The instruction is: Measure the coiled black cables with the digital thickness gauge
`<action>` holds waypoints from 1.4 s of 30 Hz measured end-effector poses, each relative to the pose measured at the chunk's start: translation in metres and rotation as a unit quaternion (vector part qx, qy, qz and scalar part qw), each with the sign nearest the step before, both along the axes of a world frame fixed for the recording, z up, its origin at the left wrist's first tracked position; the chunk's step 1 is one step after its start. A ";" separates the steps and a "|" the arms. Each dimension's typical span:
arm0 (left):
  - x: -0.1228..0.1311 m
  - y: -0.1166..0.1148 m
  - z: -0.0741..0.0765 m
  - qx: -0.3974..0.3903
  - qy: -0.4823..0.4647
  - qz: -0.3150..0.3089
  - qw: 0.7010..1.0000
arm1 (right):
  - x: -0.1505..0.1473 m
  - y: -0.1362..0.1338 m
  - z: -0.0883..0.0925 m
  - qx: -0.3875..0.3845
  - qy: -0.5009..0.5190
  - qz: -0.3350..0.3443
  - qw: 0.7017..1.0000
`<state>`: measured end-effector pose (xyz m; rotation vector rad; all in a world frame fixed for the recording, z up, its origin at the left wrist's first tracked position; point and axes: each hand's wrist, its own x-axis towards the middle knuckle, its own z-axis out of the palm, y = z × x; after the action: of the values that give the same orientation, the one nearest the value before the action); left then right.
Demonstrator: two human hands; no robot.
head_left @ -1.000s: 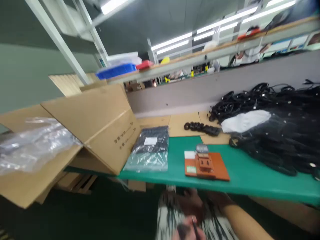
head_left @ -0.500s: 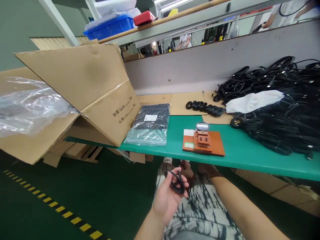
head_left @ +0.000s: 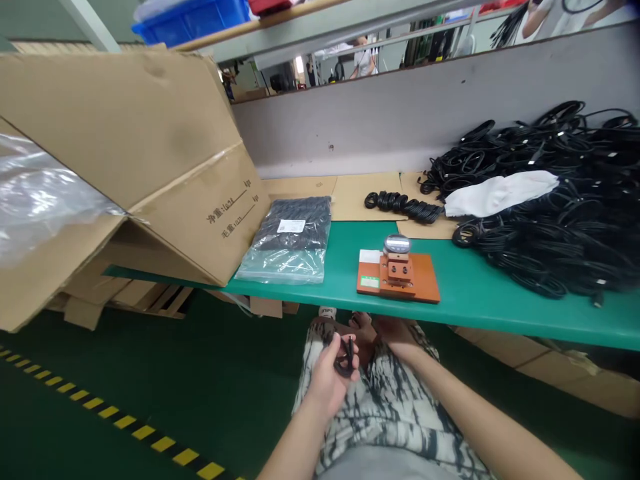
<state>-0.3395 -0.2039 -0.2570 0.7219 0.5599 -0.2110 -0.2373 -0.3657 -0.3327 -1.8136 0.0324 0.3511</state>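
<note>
Over my lap, my left hand is closed around a small coiled black cable. My right hand rests by my knee, partly under the table edge; its fingers are too hidden to read. Ahead of both hands, an orange-brown fixture with a round gauge sits on the green table. Left of it lies a clear bag of black cables with a white label. Behind the fixture is a row of coiled black cables on cardboard.
A big open cardboard box stands at the left with plastic film inside. A large heap of black cables fills the right, with a white glove on it. A shelf rail crosses above; people are visible beyond.
The view has shifted, so the table objects appear slightly higher and further left. My left hand's fingers have curled more around the cable. My right hand stays near my knee.
</note>
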 end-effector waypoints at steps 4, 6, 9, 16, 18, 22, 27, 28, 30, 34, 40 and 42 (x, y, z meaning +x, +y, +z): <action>0.001 -0.003 -0.044 -0.004 0.067 -0.023 0.997 | -0.058 0.017 -0.011 0.119 0.115 0.021 0.986; 0.001 -0.007 -0.058 0.006 0.084 -0.027 0.996 | -0.078 0.024 -0.015 0.161 0.157 0.016 0.974; 0.002 -0.010 -0.067 0.029 0.085 -0.030 0.996 | -0.088 0.031 -0.019 0.204 0.200 0.002 0.958; 0.008 -0.006 -0.070 0.059 0.046 -0.059 0.995 | -0.073 0.028 -0.020 0.245 0.255 0.004 0.935; 0.008 -0.008 -0.072 0.067 0.034 -0.056 0.996 | -0.073 0.027 -0.021 0.252 0.261 0.008 0.932; 0.008 -0.012 -0.078 0.088 0.035 -0.029 0.995 | -0.074 0.033 -0.030 0.257 0.246 0.001 0.935; 0.012 -0.012 -0.081 0.115 0.065 -0.002 0.991 | -0.075 0.039 -0.034 0.231 0.194 -0.010 0.953; 0.012 -0.013 -0.081 0.119 0.069 -0.003 0.991 | -0.075 0.038 -0.031 0.227 0.180 -0.010 0.957; 0.013 -0.013 -0.080 0.120 0.072 -0.011 0.990 | -0.077 0.036 -0.025 0.223 0.154 -0.005 0.963; 0.012 -0.018 -0.079 0.115 0.067 -0.023 0.991 | -0.080 0.035 -0.014 0.221 0.139 0.012 0.965; 0.009 -0.020 -0.080 0.090 0.072 -0.048 0.992 | -0.076 0.037 -0.025 0.189 0.160 0.005 0.969; 0.008 -0.019 -0.081 0.080 0.077 -0.051 0.992 | -0.075 0.038 -0.030 0.186 0.165 0.002 0.969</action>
<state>-0.3313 -0.2229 -0.3379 0.8964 0.6935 -0.3215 -0.3123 -0.3282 -0.3623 -1.3706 0.1834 0.6173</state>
